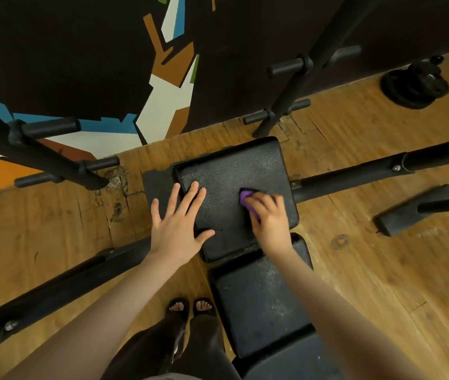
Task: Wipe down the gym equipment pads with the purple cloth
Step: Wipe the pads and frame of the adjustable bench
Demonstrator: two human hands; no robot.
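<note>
Right grip: the right hand point(268, 215) curls its fingers round the bunched purple cloth point(246, 200), pressing it onto the pad.
Left grip: the left hand point(178, 220) lies flat, fingers spread, holding nothing, on the pad's left edge.
Cloth location: right portion of the upper pad point(226, 171).
Progress: judged midway; the lower pad point(259, 303) shows pale specks, apparently unwiped.

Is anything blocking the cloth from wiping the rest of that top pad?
Only the person's own left hand, resting flat on the pad's left edge. The right hand holds the purple cloth on the pad's right side; bare pad lies between them.
</note>
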